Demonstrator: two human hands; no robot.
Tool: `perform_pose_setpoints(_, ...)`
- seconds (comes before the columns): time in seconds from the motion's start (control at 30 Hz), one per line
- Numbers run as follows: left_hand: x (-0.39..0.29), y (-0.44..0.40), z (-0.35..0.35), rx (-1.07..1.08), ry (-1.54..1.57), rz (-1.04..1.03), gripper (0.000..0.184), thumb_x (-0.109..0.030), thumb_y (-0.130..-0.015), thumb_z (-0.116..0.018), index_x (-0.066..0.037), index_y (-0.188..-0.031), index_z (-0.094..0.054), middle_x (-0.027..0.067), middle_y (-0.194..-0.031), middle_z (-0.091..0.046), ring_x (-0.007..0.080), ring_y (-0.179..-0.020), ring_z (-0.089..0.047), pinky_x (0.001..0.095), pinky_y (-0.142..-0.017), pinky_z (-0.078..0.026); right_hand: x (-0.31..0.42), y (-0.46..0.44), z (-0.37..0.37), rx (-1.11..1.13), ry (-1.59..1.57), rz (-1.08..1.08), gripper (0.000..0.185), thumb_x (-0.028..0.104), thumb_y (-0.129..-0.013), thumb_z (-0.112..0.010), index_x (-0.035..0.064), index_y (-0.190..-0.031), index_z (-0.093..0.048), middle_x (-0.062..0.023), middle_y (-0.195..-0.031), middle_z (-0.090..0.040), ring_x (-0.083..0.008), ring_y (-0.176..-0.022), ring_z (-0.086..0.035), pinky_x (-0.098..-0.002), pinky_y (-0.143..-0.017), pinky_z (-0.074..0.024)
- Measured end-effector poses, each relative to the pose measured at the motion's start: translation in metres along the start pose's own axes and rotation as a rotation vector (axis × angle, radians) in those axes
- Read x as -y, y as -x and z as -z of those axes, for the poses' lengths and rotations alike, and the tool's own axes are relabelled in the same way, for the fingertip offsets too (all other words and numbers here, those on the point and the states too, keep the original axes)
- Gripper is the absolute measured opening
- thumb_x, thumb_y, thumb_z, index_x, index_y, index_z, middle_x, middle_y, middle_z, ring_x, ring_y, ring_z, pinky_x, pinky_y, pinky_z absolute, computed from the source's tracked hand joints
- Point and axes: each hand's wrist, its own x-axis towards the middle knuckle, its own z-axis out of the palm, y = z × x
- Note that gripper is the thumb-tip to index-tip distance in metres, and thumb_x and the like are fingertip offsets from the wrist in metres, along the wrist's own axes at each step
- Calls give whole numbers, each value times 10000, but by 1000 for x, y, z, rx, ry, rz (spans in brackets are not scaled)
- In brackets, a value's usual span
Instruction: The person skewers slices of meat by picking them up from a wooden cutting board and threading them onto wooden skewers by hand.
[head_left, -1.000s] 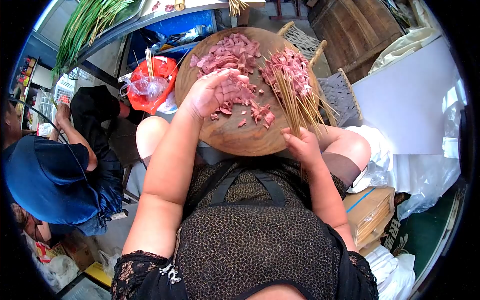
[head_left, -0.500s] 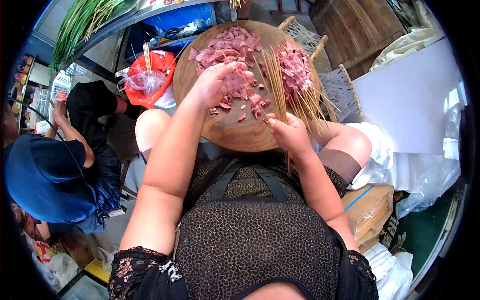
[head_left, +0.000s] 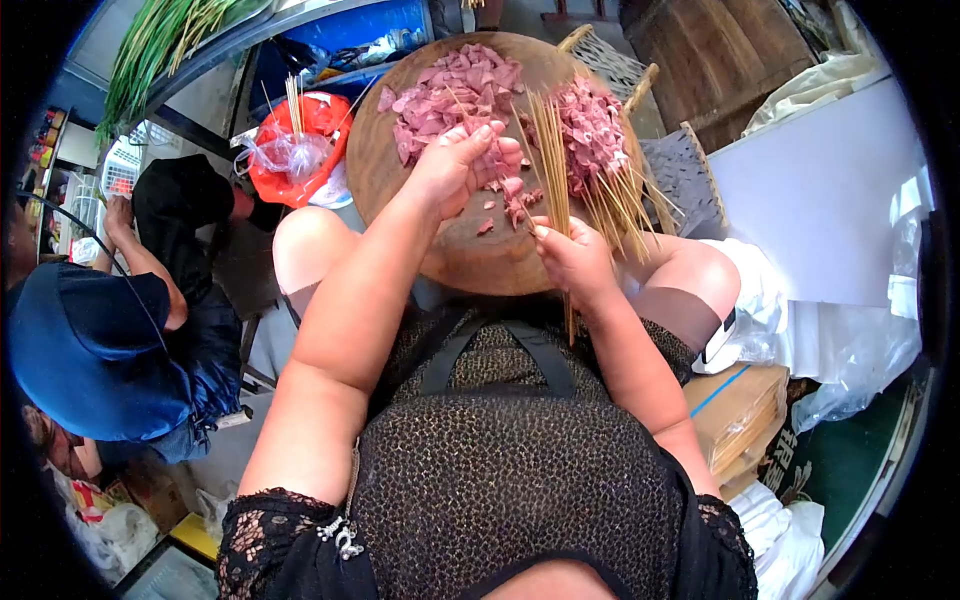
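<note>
From my end, the person's two hands have drawn closer together over the round wooden tabletop [head_left: 480, 268] in the last second. The left hand [head_left: 462, 172] has curled fingers at the near edge of the loose meat [head_left: 452, 75], which lies just beyond it; I can't tell what they pinch. The right hand [head_left: 577, 262] is clamped on a bundle of thin sticks [head_left: 553, 170], and one seems to slant out toward the left. That bundle, earlier overlapping the threaded meat [head_left: 592, 130] ahead and slightly right of the right hand, now stands clearer of it, which I judge gives the hands freer room to work.
</note>
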Motion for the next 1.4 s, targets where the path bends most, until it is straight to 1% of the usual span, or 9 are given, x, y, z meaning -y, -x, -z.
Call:
perform_pose_setpoints(0.27, -26, 10, 15, -44, -408, -117, 281, -209, -891, -513, -15, -1092, -549, 105, -998, -617, 202, -892, -603, 327, -793, -487, 22, 13, 6, -33, 41, 60, 204, 160, -833, -578, 43, -997, -545, 21, -660, -509, -31, -443, -389, -171, -387, -279)
perform_pose_setpoints(0.33, -23, 19, 27, 26, -1466, -125, 189, -185, -846, -562, -29, -921, -638, 87, -923, -644, 147, -860, -607, 291, -745, -485, 27, 20, 15, -61, -3, 58, 200, 137, -840, -563, 38, -1012, -536, 16, -666, -512, -29, -435, -388, -161, -374, -277)
perform_pose_setpoints(0.37, -15, 23, 30, 17, -1536, -26, 135, -160, -759, -620, -40, -804, -662, 91, -800, -644, 175, -786, -621, 298, -681, -486, 27, 21, 22, -61, -19, 65, 198, 137, -841, -561, 39, -1012, -535, 15, -665, -512, -29, -429, -386, -162, -365, -277)
perform_pose_setpoints(0.4, -2, 25, 47, 73, -1880, -308, 121, -114, -692, -620, -41, -785, -649, 116, -747, -626, 263, -736, -615, 360, -652, -488, 26, 23, 27, -64, -37, 72, 196, 137, -843, -559, 41, -1011, -534, 13, -664, -512, -29, -423, -385, -164, -357, -278)
perform_pose_setpoints(0.6, 20, 32, 37, -137, -2267, -317, 136, -151, -682, -569, -21, -694, -608, 157, -747, -611, 320, -753, -599, 419, -670, -473, 20, 30, 34, -67, -27, 58, 205, 148, -841, -563, 47, -1016, -530, 13, -657, -509, -28, -399, -370, -169, -335, -278)
perform_pose_setpoints(0.7, 12, 33, 28, -98, -2219, -277, 211, -211, -702, -577, -3, -689, -604, 181, -742, -609, 326, -741, -600, 392, -675, -484, 17, 31, 32, -65, -6, 58, 206, 151, -839, -566, 47, -1013, -531, 14, -655, -508, -28, -401, -371, -169, -337, -280)
perform_pose_setpoints(0.8, -7, 28, 23, -259, -1381, -154, 231, -221, -790, -564, 4, -745, -588, 140, -791, -643, 216, -742, -629, 311, -686, -503, 18, 36, 28, -78, 3, 37, 219, 154, -835, -574, 44, -1018, -530, 15, -656, -508, -29, -405, -374, -170, -336, -272)
perform_pose_setpoints(0.93, -28, 19, 29, -210, -371, -131, 227, -153, -876, -452, -5, -1038, -510, 165, -932, -618, 262, -830, -627, 348, -741, -518, 17, 39, 25, -46, 31, -6, 224, 159, -828, -586, 41, -1013, -543, 19, -655, -508, -28, -415, -377, -165, -350, -268)
perform_pose_setpoints(1.4, -24, 4, 37, -266, 64, -327, 153, -80, -909, -433, -7, -1035, -478, 172, -1012, -577, 296, -970, -583, 398, -840, -505, 8, 45, 18, -10, 162, -2, 200, 137, -829, -579, 27, -996, -559, 68, -617, -452, -5, -434, -338, -154, -375, -238)
